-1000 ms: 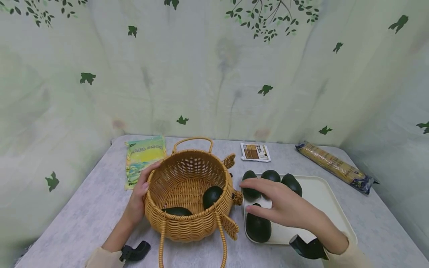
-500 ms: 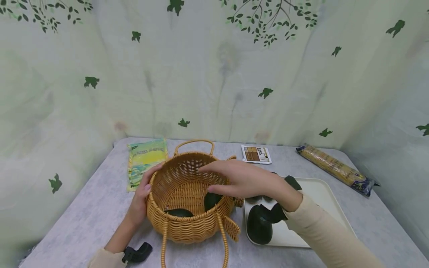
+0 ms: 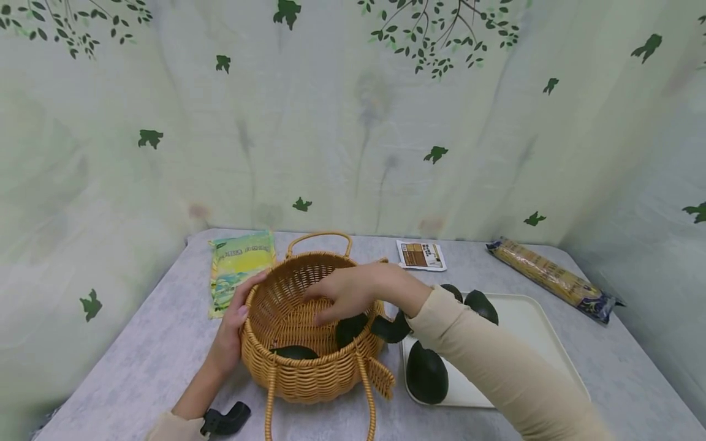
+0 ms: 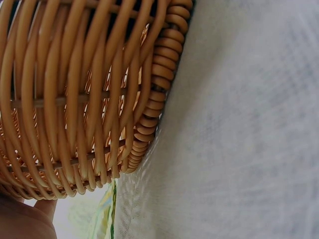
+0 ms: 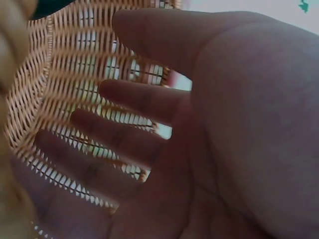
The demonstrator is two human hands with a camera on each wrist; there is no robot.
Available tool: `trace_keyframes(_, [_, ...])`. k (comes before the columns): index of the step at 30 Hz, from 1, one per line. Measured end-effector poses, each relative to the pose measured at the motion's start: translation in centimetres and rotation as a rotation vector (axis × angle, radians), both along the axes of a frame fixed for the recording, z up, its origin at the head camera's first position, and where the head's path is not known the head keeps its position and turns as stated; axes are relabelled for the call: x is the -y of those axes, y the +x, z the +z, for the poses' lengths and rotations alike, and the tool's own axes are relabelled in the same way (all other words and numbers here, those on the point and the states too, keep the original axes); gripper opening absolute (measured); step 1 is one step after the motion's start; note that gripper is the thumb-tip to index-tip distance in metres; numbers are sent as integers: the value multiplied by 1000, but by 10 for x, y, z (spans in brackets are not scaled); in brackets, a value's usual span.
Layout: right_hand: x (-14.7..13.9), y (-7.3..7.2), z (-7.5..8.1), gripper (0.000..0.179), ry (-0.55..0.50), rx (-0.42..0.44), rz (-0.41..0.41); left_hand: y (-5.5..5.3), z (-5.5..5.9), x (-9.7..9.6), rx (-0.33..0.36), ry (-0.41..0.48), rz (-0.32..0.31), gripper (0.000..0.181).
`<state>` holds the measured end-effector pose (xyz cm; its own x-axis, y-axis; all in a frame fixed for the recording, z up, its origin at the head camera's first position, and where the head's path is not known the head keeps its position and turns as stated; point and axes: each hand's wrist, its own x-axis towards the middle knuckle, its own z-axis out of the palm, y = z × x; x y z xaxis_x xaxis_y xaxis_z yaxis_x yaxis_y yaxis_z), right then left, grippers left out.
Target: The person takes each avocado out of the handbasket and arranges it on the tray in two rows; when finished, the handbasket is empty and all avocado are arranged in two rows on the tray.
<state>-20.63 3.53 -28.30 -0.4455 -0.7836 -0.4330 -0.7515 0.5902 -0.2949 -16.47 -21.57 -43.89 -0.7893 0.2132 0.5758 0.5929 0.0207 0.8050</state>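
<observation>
A wicker basket with raised loop handles stands at the middle of the table. Two dark green avocados are inside it, one at the near wall and one on the right. My left hand holds the basket's left side at the rim, and the left wrist view shows the woven wall close up. Reaching over the right rim, my right hand is inside the basket with its fingers spread and nothing in them. Beside the basket lies a white tray with several avocados, partly covered by my right forearm.
At the back left lies a green and yellow packet. A small white and brown packet is at the back, and a long bag that looks like dry noodles lies back right. A patterned curtain surrounds the table.
My right hand has moved left from above the tray, over the basket's right rim and down into the basket, with no avocado in it. The left hand stays on the rim.
</observation>
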Motion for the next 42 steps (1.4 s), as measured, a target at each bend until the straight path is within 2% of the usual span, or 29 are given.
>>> trace_keyframes(5, [4, -2, -12, 60, 84, 30, -48, 1, 1, -1, 7, 12, -14, 54])
trace_keyframes(10, [3, -5, -18, 59, 69, 50, -45, 1, 2, -1, 25, 11, -16, 55])
trace_keyframes(12, [2, -6, -19, 59, 30, 50, -29, 1, 2, -1, 31, 8, -12, 55])
trace_keyframes(18, [2, -16, -27, 50, -236, 26, 20, 2, 4, 0, 50, 8, -15, 55])
trace_keyframes(20, [2, -18, -29, 48, -259, 21, 22, 2, 4, 0, 64, 3, -6, 55])
trace_keyframes(25, [0, -18, -20, 49, -192, 36, 28, 3, 4, -1, 72, 1, 9, 55])
trace_keyframes(32, [0, -20, 13, 46, -154, 101, 42, 1, 4, 0, 58, 13, 1, 55])
trace_keyframes(36, [2, -24, 26, 46, -87, 52, 22, 0, 4, -1, 65, 19, -2, 55])
trace_keyframes(39, [5, -27, 25, 45, -27, 58, -27, -1, 2, -1, 60, 24, 1, 55])
trace_keyframes(42, [8, -30, 13, 45, 46, 119, -84, -1, 0, 0, 54, 20, -5, 55])
